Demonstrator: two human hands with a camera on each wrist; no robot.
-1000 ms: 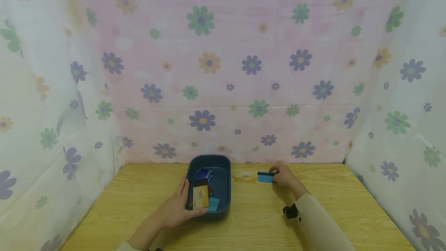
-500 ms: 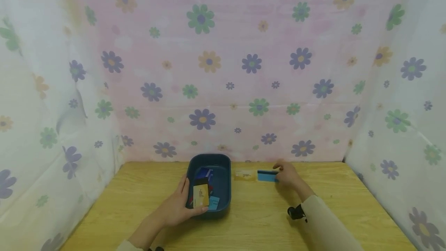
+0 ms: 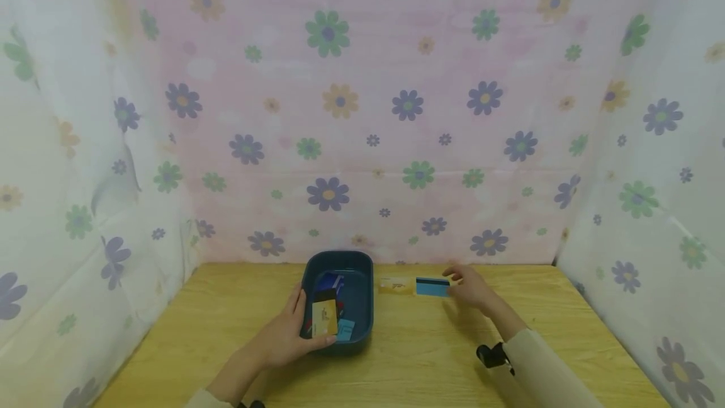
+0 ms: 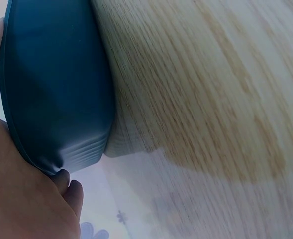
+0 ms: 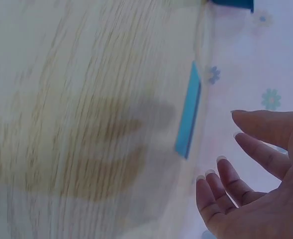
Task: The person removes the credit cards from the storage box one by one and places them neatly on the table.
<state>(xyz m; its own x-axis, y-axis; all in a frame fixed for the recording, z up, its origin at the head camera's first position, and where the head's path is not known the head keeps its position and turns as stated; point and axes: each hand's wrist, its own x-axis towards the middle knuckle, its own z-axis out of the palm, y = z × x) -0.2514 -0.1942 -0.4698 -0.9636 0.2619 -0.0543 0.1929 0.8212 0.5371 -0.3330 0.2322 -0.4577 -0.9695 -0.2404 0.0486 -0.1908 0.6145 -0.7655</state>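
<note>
A dark blue plastic bin [image 3: 345, 346] stands on the table, and my left hand [image 3: 283, 332] grips its left side, thumb across the near rim and fingers along the outer wall. Inside lie several cards, with a gold card [image 3: 325, 318] on top and a light blue card [image 3: 345, 330] by the near corner. To the right of the bin a gold card [image 3: 396, 285] and a blue card with a black stripe [image 3: 433, 287] lie side by side on the tabletop. My right hand [image 3: 471, 288] hovers at the blue card's right end, its fingers loosely bent and holding nothing [image 5: 255, 179].
A wooden table [image 3: 408, 364] carries everything. A flowered cloth [image 3: 368, 143] hangs along its back edge and on both sides. Black wrist cameras show at both sleeves, the right one [image 3: 494, 355] low over the tabletop.
My right hand has let go of the striped blue card and drawn back slightly to the right, leaving it beside the gold one. The left hand keeps its grip on the bin.
</note>
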